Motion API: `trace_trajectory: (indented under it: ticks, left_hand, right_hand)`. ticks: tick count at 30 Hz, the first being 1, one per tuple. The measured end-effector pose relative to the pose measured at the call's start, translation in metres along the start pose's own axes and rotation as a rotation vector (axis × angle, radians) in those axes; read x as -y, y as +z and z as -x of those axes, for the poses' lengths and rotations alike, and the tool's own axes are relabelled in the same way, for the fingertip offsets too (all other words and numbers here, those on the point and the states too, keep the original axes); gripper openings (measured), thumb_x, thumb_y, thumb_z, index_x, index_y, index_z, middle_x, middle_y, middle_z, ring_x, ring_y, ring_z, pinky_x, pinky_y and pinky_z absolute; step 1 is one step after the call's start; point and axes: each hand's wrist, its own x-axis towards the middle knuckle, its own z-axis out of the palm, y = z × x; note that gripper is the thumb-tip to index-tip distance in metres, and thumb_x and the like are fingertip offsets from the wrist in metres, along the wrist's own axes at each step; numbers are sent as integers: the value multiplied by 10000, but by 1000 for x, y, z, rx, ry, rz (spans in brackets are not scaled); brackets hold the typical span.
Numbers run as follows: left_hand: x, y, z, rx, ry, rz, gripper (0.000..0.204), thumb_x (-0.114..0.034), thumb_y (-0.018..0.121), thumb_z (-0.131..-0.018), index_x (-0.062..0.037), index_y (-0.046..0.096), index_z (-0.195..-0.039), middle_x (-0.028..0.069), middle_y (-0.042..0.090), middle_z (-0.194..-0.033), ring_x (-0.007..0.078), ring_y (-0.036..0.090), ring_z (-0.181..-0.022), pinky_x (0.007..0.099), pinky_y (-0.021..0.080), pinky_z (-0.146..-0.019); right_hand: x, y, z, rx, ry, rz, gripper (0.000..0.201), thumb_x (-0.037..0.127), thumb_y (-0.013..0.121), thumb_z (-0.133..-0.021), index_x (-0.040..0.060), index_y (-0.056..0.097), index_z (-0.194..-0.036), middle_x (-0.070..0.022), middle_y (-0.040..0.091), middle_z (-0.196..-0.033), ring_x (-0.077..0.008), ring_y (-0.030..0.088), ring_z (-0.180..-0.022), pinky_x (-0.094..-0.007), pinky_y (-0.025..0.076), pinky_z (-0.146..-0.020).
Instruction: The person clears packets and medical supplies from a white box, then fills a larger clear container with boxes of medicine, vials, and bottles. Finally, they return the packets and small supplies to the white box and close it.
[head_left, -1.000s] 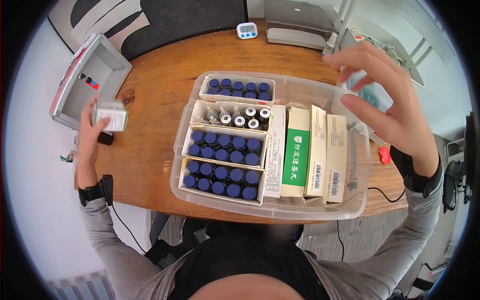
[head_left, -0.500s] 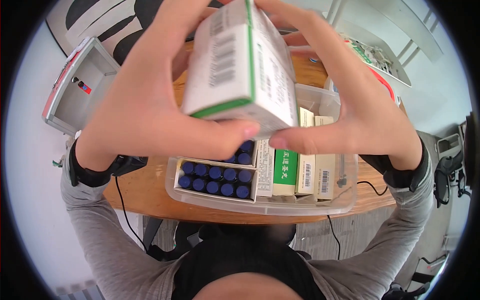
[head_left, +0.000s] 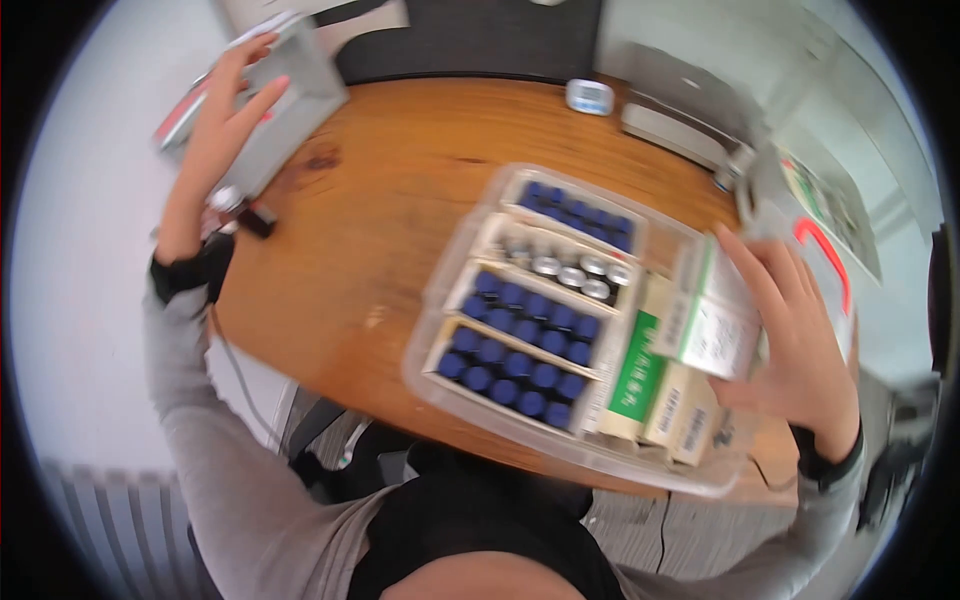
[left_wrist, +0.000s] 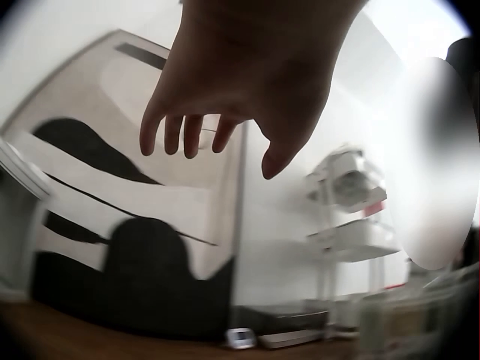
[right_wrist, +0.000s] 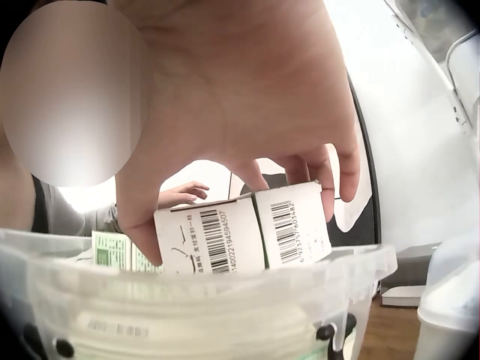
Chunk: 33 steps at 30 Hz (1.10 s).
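Note:
My right hand [head_left: 800, 340] grips a white medicine box [head_left: 722, 335] with a green edge. It hangs over the right part of a clear plastic bin [head_left: 422, 330]; in the right wrist view the thumb and fingers span the box [right_wrist: 214, 236], whose lower part is behind the bin rim [right_wrist: 375, 259]. On the bin's left are open cartons of blue-capped bottles [head_left: 522, 340] and a carton of silver-capped vials [head_left: 570, 277]. Beside them stand cartons, one green-labelled [head_left: 636, 370]. My left hand [head_left: 222, 125], fingers spread, holds nothing in the air before the metal-framed case [head_left: 305, 110].
A dark bottle [head_left: 250, 215] with a pale cap is on the table [head_left: 380, 200] near the left wrist. At the back are a small digital timer [head_left: 590, 97] and a grey machine [head_left: 688, 108]. A translucent container with a red handle [head_left: 828, 262] borders the bin's right.
The box went from my left hand to both hands, then to my right hand alone over the bin's right side. My left hand let go and moved back left. The head view has turned.

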Motion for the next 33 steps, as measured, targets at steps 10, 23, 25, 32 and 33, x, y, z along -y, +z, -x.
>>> trace_trajectory:
  ticks: [10,23,25,32,33]
  left_hand:
    - [169,-24,138,367,-349,-392,570,-497,632,-932,-95,594,-1335,195,566,-1224,404,551,-1132,448,435,-1024]
    - [234,31,158,66,-607,-405,563,-486,641,-834,19,724,-1071,257,719,-973,406,693,-910,478,526,-846]
    - [253,35,163,26,-518,-614,622,-530,625,-842,25,718,-1107,287,675,-1137,443,631,-1065,498,476,-946]
    - [261,29,163,50,-717,-547,660,-574,573,-883,22,703,-1138,306,659,-1155,472,609,-1095,514,461,-958]
    - [254,28,162,52,-789,-547,656,-570,564,-890,25,700,-1131,306,663,-1142,478,611,-1088,515,461,-953]
  right_hand:
    - [14,27,-21,12,-18,-46,956,200,751,-530,20,488,-1432,-198,510,-1229,-393,507,-1120,-463,415,-998]
    - [5,11,-4,-12,34,89,941,227,791,-556,69,504,-1437,-184,523,-1212,-385,518,-1099,-461,428,-971]
    - [1,6,1,55,34,58,962,190,769,-508,68,510,-1426,-183,516,-1256,-390,510,-1142,-445,423,-999]
    - [-18,3,13,50,-51,-26,874,266,788,-614,82,514,-1423,-152,537,-1210,-349,529,-1077,-437,448,-951]
    - [-17,2,12,49,-43,-25,874,266,788,-614,82,514,-1423,-152,537,-1210,-349,529,-1077,-437,448,-951]
